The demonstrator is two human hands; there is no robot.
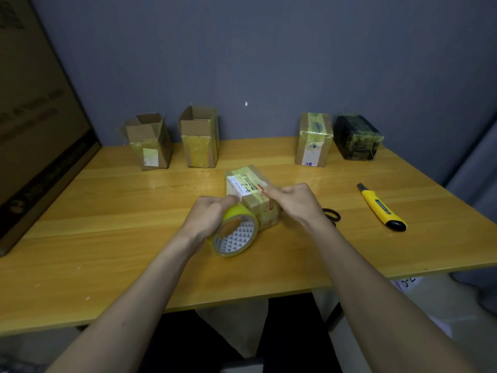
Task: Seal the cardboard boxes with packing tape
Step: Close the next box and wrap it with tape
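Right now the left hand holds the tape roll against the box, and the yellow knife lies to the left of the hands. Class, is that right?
Not quite. The head view shows the knife lying to the right of the hands. The left hand does hold the tape roll against the box.

wooden table (107,211) — five boxes (199,138), yellow knife (380,207), black scissors (332,214)
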